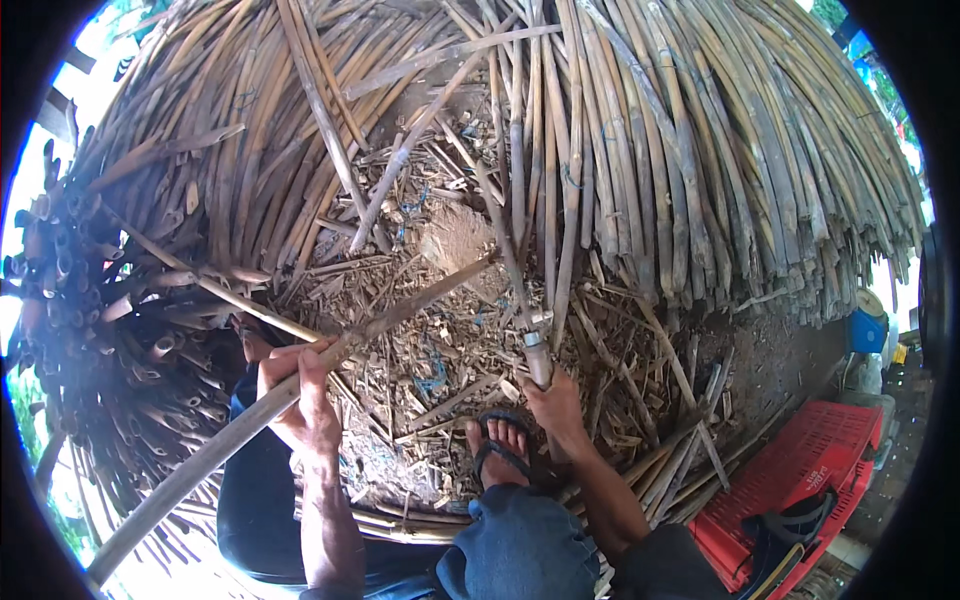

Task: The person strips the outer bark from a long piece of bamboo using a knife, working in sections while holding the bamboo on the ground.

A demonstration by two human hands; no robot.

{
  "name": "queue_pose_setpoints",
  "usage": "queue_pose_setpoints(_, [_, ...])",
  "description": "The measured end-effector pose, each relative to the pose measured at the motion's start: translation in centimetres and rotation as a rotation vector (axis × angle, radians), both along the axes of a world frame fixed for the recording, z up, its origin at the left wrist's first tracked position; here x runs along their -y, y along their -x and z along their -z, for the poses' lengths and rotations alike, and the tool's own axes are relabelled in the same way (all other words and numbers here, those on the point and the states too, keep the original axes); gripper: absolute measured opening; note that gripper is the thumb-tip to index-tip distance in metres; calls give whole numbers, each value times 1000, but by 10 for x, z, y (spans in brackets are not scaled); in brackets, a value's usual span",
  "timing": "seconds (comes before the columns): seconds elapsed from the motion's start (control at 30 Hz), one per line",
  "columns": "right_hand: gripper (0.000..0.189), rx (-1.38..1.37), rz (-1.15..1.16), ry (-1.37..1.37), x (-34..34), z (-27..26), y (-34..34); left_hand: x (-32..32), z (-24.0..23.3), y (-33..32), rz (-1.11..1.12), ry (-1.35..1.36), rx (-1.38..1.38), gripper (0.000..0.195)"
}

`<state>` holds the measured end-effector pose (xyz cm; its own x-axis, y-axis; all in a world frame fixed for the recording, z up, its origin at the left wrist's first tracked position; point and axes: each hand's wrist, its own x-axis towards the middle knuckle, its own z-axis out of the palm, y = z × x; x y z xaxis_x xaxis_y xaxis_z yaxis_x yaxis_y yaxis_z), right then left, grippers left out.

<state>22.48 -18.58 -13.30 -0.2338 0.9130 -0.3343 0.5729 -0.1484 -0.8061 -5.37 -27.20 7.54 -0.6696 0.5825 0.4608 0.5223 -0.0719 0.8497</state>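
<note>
My left hand (304,397) grips a long bamboo pole (199,454), which slants from the lower left up towards the middle. The pole's far end lies over a pale wooden block (457,236) on the littered ground. Closed around the worn handle (538,364) of a long-bladed knife is my right hand (555,409). A metal ferrule joins the handle to a narrow dark blade (506,232) pointing away from me. Blade and pole end are close together; whether they touch I cannot tell. A thinner bamboo stick (255,307) passes just beyond my left hand.
Large stacks of bamboo poles (697,150) lie ahead and at the left, with cut ends (67,300) facing me. Chips and split pieces (420,352) cover the ground around my sandalled foot (501,450). At the right sits a red plastic crate (795,465), beyond it a blue container (868,330).
</note>
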Motion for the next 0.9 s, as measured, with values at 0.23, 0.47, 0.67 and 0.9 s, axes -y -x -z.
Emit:
queue_pose_setpoints(0.23, [36,-231,51,-249,-26,-141,33,18,-10,14,0,105,-31,25])
queue_pose_setpoints(0.47, [45,-27,-51,-259,-1,-1,9,12,-8,2,49,43,68,22])
queue_pose_setpoints(0.67, [37,-104,-24,-5,-23,-68,26,25,2,28,-42,104,41,24])
queue_pose_setpoints(0.9, [38,-221,22,-312,-17,-95,47,24,-7,35,16,88,-41,23])
